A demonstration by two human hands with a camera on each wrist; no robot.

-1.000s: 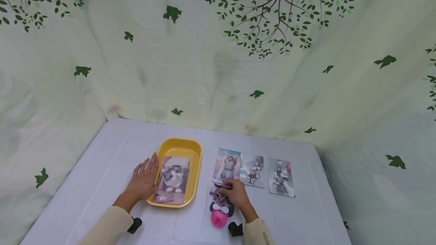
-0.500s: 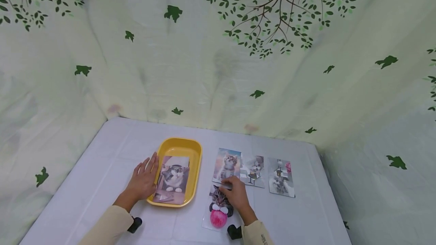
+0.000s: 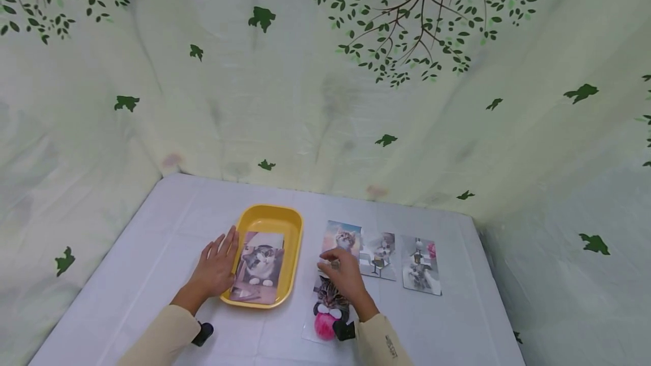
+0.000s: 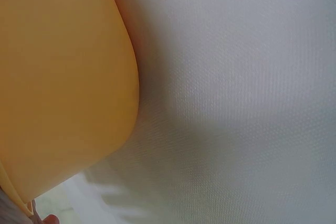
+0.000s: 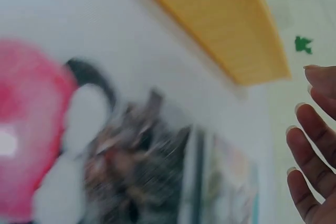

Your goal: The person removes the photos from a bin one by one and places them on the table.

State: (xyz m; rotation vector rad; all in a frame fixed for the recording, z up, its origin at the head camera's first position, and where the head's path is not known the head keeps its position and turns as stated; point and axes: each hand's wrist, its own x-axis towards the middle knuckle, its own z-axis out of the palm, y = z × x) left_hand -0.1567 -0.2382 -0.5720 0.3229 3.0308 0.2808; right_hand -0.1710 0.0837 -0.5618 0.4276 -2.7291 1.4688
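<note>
My left hand [image 3: 213, 267] rests with straight fingers along the left rim of a yellow tray [image 3: 294, 253]. A cat photo card [image 3: 260, 269] lies in the tray's near part. My right hand [image 3: 347, 280] is raised over two cards, its fingers slightly bent and apart, holding nothing visible. Below it lies a kitten card with a pink ball [image 3: 324, 325], partly hidden by the wrist. Just beyond is a kitten card with a blue-pink background [image 3: 346, 235], partly covered by the fingers. The right wrist view shows the lifted fingers [image 5: 312, 135] clear of the blurred cards.
Two more cat cards, a pale one [image 3: 378, 256] and one with a pink flower [image 3: 421, 264], lie to the right on the white-covered table [image 3: 458, 321]. Behind stands a pale curtain [image 3: 305, 100] printed with leaves and birds. A black wrist camera [image 3: 203, 334] sits at the left sleeve.
My right hand has lifted off the pink-ball card and moved slightly away from me, over the blue-pink kitten card. The left hand keeps its place at the tray.
</note>
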